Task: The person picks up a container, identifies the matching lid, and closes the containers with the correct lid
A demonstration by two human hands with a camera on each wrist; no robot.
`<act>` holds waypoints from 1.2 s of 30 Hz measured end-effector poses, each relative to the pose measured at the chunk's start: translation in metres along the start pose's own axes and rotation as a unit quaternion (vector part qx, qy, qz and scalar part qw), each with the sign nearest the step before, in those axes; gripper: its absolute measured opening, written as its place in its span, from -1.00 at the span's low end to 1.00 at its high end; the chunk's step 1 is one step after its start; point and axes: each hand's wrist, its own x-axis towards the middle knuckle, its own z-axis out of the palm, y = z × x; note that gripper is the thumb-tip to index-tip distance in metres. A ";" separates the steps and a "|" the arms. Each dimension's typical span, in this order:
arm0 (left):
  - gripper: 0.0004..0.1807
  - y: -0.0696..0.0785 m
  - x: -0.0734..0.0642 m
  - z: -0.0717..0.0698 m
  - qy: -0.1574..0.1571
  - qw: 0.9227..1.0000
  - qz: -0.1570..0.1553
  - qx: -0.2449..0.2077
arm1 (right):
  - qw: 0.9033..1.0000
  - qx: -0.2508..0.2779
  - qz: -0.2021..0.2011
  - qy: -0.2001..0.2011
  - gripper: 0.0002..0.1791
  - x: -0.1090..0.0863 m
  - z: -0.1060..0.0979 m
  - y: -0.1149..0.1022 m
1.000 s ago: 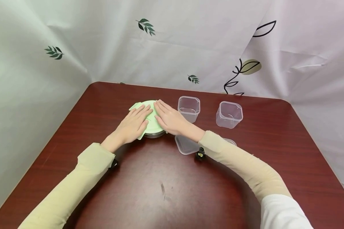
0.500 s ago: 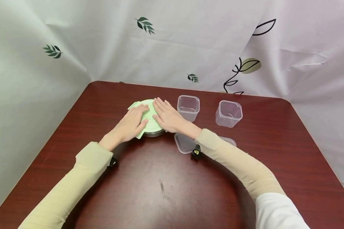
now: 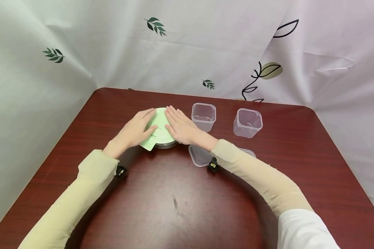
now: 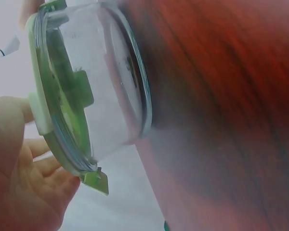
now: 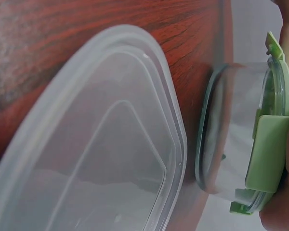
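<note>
A round clear glass food container (image 4: 108, 91) with a light green snap-on lid (image 3: 160, 121) stands on the table. My right hand (image 3: 184, 128) rests flat on the right half of the lid, fingers straight and together. At the lid's left edge, my left hand (image 3: 133, 128) touches with straight fingers, its thumb lying towards the centre. A green locking tab (image 3: 149, 142) sticks out at the front left beside the left hand. In the right wrist view, another locking tab (image 5: 269, 154) lies folded down against the container's side. The left hand covers the lid's left tab.
Two clear square plastic tubs, one (image 3: 203, 117) just right of the container and one (image 3: 248, 123) farther right, stand without lids. A clear plastic lid (image 3: 199, 156) lies under the right forearm, with another lid's edge (image 3: 248, 152) beyond it. A patterned curtain (image 3: 180, 55) borders the table.
My left hand has slid off the top of the lid to its left edge, now over the back left tab. The right hand stays on the lid, with only a slight shift.
</note>
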 end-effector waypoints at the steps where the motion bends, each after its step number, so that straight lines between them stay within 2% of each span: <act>1: -0.35 0.000 0.001 -0.001 0.005 1.000 -0.008 0.004 | 1.000 0.000 0.000 0.000 -0.33 0.000 0.000 0.000; 8: -0.42 -0.005 0.010 -0.007 0.052 0.995 -0.083 -0.019 | 1.000 0.001 0.000 0.001 -0.33 0.000 0.001 0.000; 12: -0.48 -0.009 0.012 -0.009 0.071 0.992 -0.099 -0.023 | 1.000 -0.002 -0.002 0.002 -0.33 0.000 0.002 0.000; 14: -0.51 -0.010 0.013 -0.010 0.068 0.993 -0.099 -0.019 | 1.000 -0.005 -0.002 0.003 -0.33 0.000 0.002 0.000; 18: -0.54 -0.009 0.015 -0.013 0.045 0.994 -0.103 -0.013 | 1.000 -0.009 -0.003 0.005 -0.33 0.000 0.002 0.000; 21: -0.54 -0.008 0.018 -0.016 0.022 0.993 -0.118 -0.019 | 1.000 -0.010 -0.002 0.004 -0.33 0.000 0.002 0.001; 30: -0.52 -0.012 0.028 -0.026 -0.063 0.980 -0.178 -0.061 | 1.000 -0.009 -0.002 0.001 -0.34 0.001 0.003 0.000; 36: -0.51 -0.014 0.031 -0.026 -0.076 0.975 -0.193 -0.083 | 1.000 -0.010 0.001 0.007 -0.34 0.000 0.003 0.001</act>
